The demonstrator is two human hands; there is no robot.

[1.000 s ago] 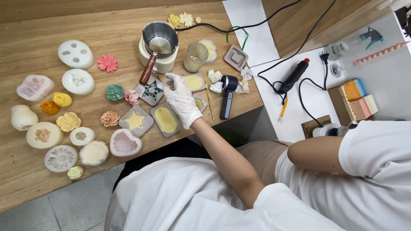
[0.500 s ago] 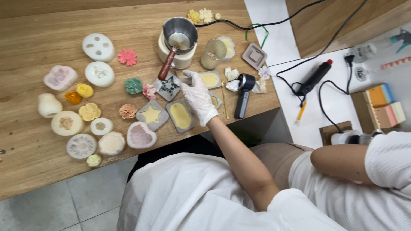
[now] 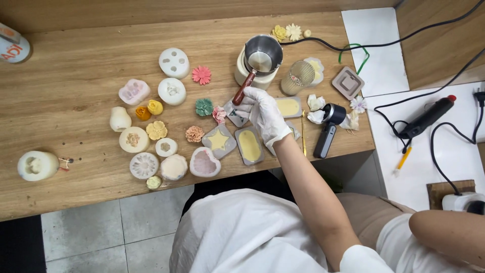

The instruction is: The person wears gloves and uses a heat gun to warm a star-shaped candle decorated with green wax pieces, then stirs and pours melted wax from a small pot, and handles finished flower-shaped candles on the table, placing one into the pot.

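The wooden counter (image 3: 76, 167) carries the whole spread, with a white side surface (image 3: 429, 167) beyond its far end holding a black glue gun (image 3: 427, 117) and trailing cables. Largest item near the grip is the steel melting pot (image 3: 262, 53), seated on a cream-coloured base directly above the gloved hand, its reddish-brown handle (image 3: 243, 88) slanting down toward the fingertips. One hand in a white glove (image 3: 263, 112), which side cannot be told, extends over the counter with fingers curled loosely together; whether the grip is closed on the handle end or on the small grey mould (image 3: 233, 115) just under the fingertips cannot be told. Just below the grip lie a grey oval mould filled with yellow wax (image 3: 250, 145) and, beside it, a grey star mould (image 3: 218, 141). A black handheld tool (image 3: 327, 129) lies just beyond the wrist, on the side away from the moulds. A wire mesh cup (image 3: 295, 77) stands beside the pot. Farther from the grip sit round white moulds (image 3: 173, 63) and small wax flowers in pink (image 3: 201, 75), green (image 3: 204, 106) and yellow (image 3: 156, 130). The other arm shows at the frame's lower corner, its hand out of view.
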